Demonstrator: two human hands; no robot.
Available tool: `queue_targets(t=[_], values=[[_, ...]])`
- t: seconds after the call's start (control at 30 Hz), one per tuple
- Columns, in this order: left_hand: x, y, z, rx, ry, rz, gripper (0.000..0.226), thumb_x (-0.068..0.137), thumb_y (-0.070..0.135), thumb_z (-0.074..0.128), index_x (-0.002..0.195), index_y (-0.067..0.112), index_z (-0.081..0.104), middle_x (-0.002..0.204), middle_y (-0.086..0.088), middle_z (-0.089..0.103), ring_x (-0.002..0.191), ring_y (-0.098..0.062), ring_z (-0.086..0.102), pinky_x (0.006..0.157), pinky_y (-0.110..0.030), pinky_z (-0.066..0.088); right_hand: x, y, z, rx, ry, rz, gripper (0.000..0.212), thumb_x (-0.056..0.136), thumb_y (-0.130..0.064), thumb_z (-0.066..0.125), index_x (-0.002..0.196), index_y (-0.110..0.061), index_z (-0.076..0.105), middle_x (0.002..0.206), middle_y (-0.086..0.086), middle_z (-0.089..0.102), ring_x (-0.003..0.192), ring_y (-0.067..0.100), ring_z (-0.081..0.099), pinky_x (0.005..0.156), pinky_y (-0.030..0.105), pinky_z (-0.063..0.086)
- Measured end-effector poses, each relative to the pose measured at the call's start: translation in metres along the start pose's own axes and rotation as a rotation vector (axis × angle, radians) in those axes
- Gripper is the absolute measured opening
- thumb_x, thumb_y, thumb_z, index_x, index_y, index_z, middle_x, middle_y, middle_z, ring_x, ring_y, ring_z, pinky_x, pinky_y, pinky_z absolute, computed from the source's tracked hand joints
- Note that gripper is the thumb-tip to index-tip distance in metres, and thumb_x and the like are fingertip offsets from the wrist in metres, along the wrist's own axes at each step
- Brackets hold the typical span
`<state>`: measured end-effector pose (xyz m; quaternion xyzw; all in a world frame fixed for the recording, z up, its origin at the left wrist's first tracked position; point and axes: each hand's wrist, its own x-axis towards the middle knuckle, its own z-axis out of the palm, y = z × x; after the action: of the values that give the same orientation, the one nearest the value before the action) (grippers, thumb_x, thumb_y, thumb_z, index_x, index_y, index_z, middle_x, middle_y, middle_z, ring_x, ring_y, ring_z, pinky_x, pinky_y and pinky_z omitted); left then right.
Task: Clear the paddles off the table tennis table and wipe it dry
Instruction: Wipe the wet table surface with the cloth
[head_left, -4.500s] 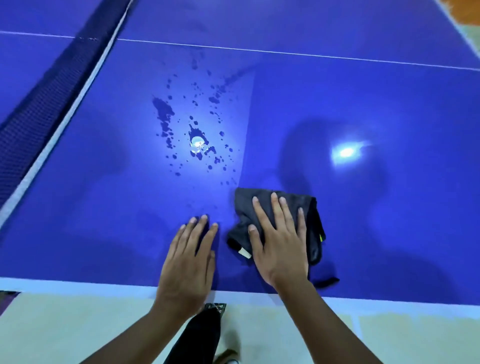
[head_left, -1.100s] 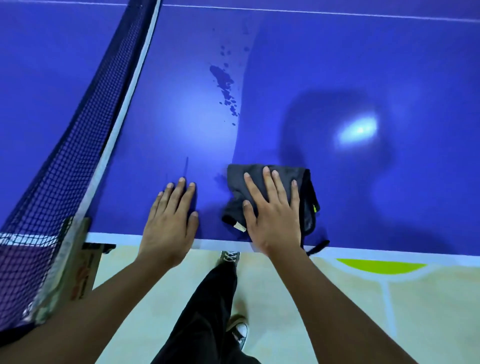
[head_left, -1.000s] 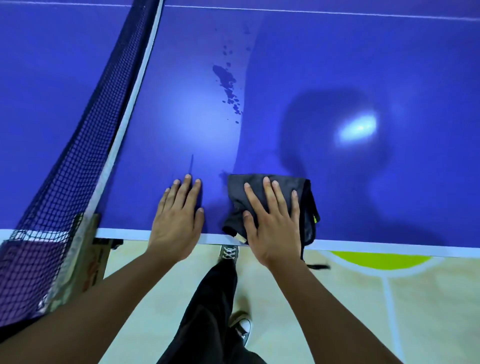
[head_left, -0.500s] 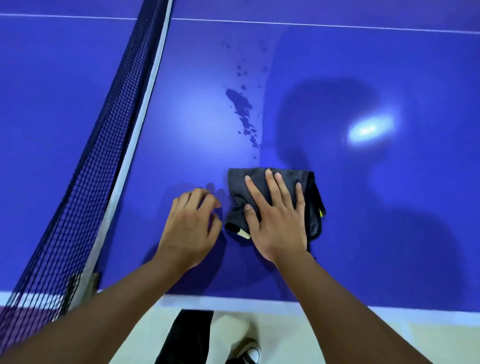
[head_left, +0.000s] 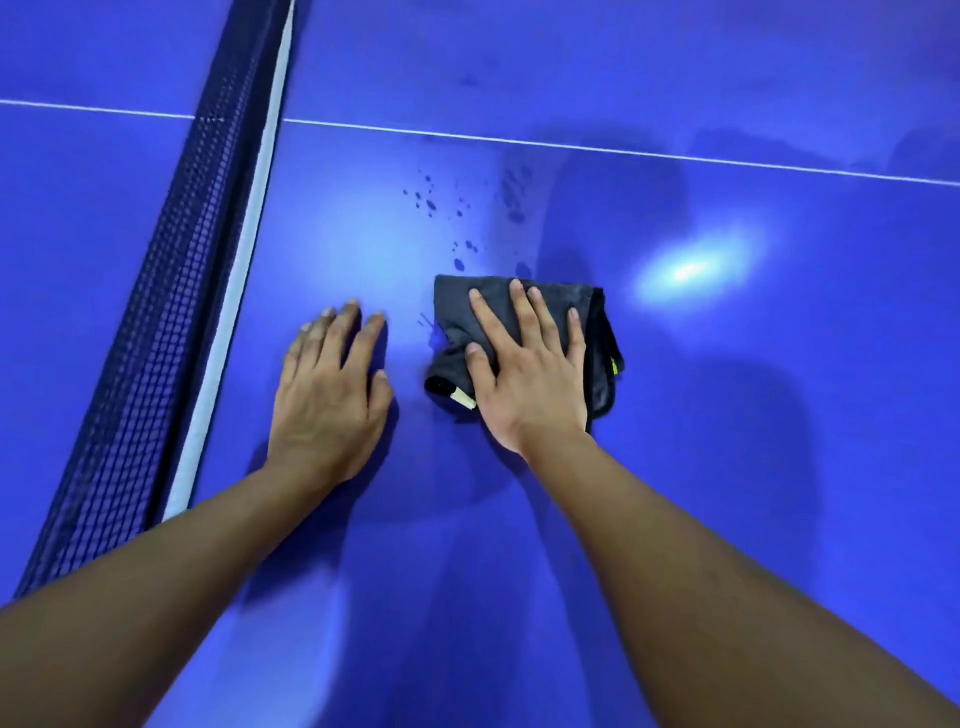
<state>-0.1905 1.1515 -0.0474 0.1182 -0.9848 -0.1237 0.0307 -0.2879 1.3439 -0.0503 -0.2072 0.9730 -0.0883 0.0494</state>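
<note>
Head view: your right hand lies flat, fingers straight and spread, pressing one folded dark cloth onto the blue bench. Your left hand rests flat on the bare surface just beside the cloth, holding nothing, between the cloth and the single net. The water droplets lie beyond the cloth's far edge, slightly left, toward the white line. The cloth's long axis runs across your reach, so a forward push should cover them. The right hand is nearer. Count: one cloth, one scattered patch of droplets, no paddles in view.
</note>
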Motion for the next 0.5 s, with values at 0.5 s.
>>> queue_targets(t=[0.5], values=[[0.011,0.002,0.0,0.044,-0.015,-0.026,0.062,0.097,0.03,0.036,0.155,0.01,0.038,0.164,-0.014,0.03,0.151,-0.035,0.027,0.124,-0.051,0.02,0.228,0.015,-0.019,-0.034,0.005,0.05,0.057,0.104,-0.054,0.021,0.161,-0.047,0.014,0.172,-0.001,0.009,0.158,0.015,0.001,0.126,0.052,-0.005]])
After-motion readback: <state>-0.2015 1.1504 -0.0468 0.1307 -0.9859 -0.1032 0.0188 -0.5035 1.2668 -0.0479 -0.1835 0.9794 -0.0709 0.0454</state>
